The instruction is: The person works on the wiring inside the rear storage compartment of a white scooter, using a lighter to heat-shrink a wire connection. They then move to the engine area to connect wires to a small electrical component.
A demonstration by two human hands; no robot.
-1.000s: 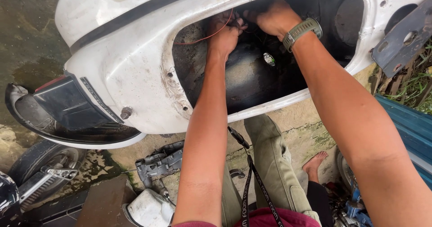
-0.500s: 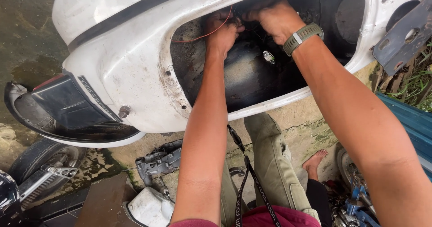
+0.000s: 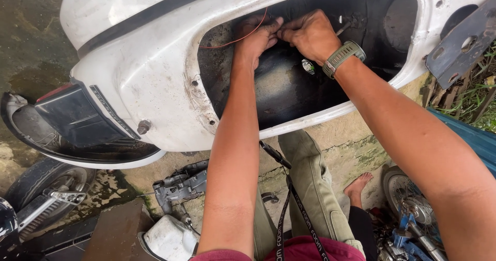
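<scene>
Both hands meet inside the white scooter body shell (image 3: 155, 80): left hand (image 3: 256, 39) pinching a thin red wire (image 3: 235, 40), right hand (image 3: 310, 33) closed on something I cannot make out. Below the shell lies a grey engine part (image 3: 178, 186).

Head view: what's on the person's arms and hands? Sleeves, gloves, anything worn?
Both arms are bare from hand to upper arm, no gloves. The left hand and its wrist carry nothing. The right hand has a watch at the wrist with a ribbed olive-green strap. No rings are visible on the fingers. A dark red garment edge shows at the left upper arm.
</scene>
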